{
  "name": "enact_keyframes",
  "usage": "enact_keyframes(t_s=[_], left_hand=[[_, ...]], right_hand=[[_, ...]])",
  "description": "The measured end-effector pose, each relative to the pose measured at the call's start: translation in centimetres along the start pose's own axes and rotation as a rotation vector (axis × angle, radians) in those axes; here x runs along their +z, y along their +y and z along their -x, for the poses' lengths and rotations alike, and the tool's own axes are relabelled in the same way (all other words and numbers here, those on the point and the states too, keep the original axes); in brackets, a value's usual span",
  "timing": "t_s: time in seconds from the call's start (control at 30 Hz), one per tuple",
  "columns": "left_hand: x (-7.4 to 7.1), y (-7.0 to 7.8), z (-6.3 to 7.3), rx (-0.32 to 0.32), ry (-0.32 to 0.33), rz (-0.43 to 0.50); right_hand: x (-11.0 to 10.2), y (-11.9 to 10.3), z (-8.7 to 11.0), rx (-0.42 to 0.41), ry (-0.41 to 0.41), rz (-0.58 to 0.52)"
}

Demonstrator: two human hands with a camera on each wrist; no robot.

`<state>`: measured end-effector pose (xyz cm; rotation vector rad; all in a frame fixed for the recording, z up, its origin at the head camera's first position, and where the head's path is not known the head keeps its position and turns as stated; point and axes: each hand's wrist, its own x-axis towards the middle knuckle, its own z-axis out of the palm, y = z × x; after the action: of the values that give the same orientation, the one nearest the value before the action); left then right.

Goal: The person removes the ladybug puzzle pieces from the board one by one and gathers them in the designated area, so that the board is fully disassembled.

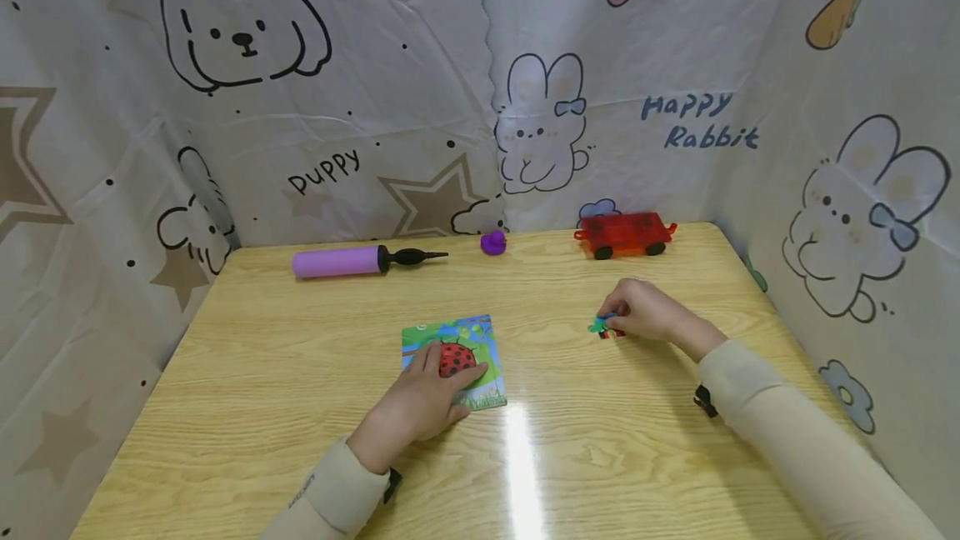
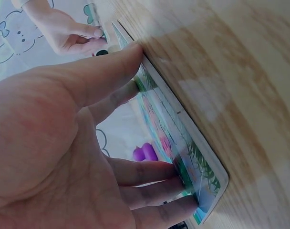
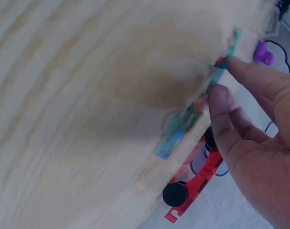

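A square ladybug puzzle [image 1: 491, 332] lies flat on the table in front of me. My left hand [image 1: 416, 402] rests over its near left part, fingers fairly straight with the tips on the picture. In the left wrist view, the thumb touches the edge of the puzzle [image 2: 181, 126]. Off to the right, my right hand [image 1: 645, 308] pinches a small colourful puzzle piece [image 3: 220, 71] between thumb and forefinger, close over the table. Another colourful piece [image 3: 170, 145], with blue on it, shows just beside the fingertips in the right wrist view; blur softens both outlines.
Along the back edge lie a purple hand pump [image 1: 337, 262] with a black nozzle, a small purple rubber duck [image 1: 493, 242] and a red toy wagon [image 1: 626, 233] with black wheels. A printed cloth [image 1: 420, 123] hangs behind and at both sides of the wooden table [image 1: 300, 340].
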<state>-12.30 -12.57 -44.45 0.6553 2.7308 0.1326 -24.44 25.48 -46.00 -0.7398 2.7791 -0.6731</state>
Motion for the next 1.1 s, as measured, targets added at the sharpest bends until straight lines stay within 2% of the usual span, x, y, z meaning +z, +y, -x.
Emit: enact_keyframes(t_s=[0.2,0.37,0.53,0.67,0.9,1.1], left_hand=[[-0.1,0.0,0.1,-0.002,-0.008,0.003],[0.0,-0.2,0.2,0.012,0.022,-0.004],[0.3,-0.6,0.2,0.012,0.038,0.047],[0.7,-1.1,0.2,0.009,0.046,0.077],[0.9,-1.6,0.5,0.034,0.050,0.088],[1.1,-1.9,0.9,0.048,0.074,0.068]], right_hand=[[0.2,0.0,0.0,0.026,0.008,-0.004],[0.1,-0.1,-0.2,0.035,-0.001,-0.005],[0.3,-0.3,-0.5,0.018,-0.013,0.013],[0.6,-0.9,-0.9,0.007,0.025,0.027],[1.6,-3.7,-2.9,-0.025,0.101,-0.025],[3.1,-7.4,-5.1,-0.104,0.086,-0.051]])
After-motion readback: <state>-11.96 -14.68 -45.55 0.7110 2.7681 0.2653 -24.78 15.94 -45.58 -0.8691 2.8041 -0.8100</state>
